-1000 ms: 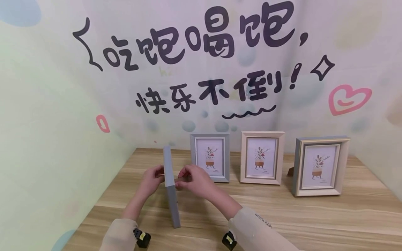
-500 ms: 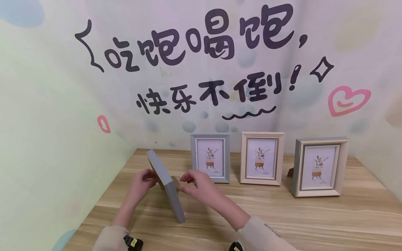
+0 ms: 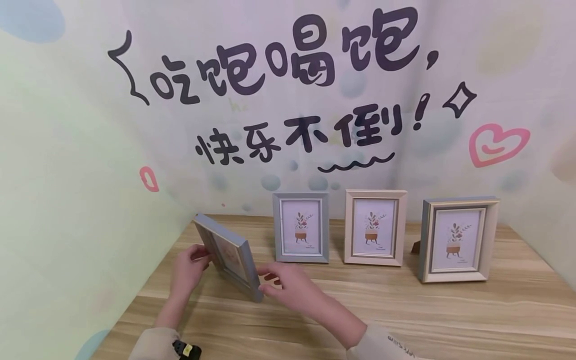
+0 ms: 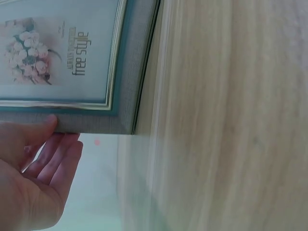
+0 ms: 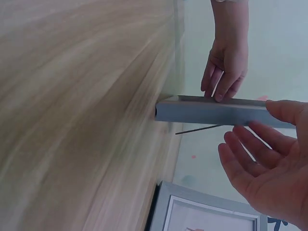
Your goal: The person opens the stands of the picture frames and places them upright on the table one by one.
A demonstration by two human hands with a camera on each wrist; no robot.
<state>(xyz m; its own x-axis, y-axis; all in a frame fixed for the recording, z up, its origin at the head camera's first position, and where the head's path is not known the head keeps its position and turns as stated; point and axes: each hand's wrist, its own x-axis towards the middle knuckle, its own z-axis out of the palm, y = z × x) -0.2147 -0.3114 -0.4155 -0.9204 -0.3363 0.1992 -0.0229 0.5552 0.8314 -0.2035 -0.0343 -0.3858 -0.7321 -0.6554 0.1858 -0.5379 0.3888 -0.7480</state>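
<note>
A grey-blue picture frame [image 3: 231,257] stands at the table's left, its front angled toward the right. In the left wrist view, its picture [image 4: 29,53] shows pale flowers and lettering. My left hand [image 3: 189,267] pinches one side edge, thumb [image 4: 41,129] on the front and fingers behind. My right hand [image 3: 294,287] is at the opposite side edge. There its thumb [image 5: 284,111] lies against the frame and its index fingertip is at the back. A thin support leg [image 5: 199,130] sticks out behind the frame.
Three more frames stand in a row to the right: a blue-grey one [image 3: 278,227], a cream one [image 3: 348,225] and another cream-fronted one [image 3: 481,272] with grey-blue sides. A printed cloth wall [image 3: 180,145] rises behind the wooden table [image 3: 382,320].
The held frame has swung from edge-on to show its front, its far side moving left. My right hand has gone from the back of the frame to its right side edge.
</note>
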